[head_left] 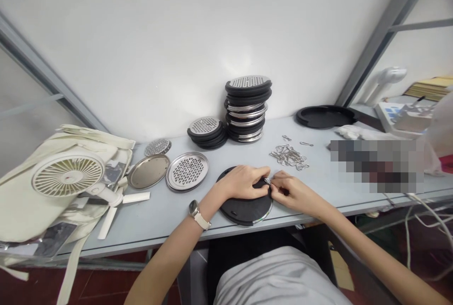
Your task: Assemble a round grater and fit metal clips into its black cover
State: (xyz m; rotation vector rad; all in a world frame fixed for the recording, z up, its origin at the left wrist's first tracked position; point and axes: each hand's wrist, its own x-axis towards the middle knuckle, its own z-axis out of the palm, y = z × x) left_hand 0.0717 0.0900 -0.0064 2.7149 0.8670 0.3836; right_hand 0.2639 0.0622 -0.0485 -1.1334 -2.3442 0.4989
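A round black disc with a silver strip along its edge lies near the table's front edge. My left hand rests across its top, fingers and thumb closing at the disc's right rim. At that rim, my right hand pinches a small wire spring clip; its lower part is hidden by the fingers. Beyond my right hand, a pile of wire clips lies on the table, with two more clips apart from it.
Behind stand a tall stack of black and silver discs and a shorter stack. Perforated metal plates and a plain metal plate lie left. A white fan rests on a cream bag. A black tray is back right.
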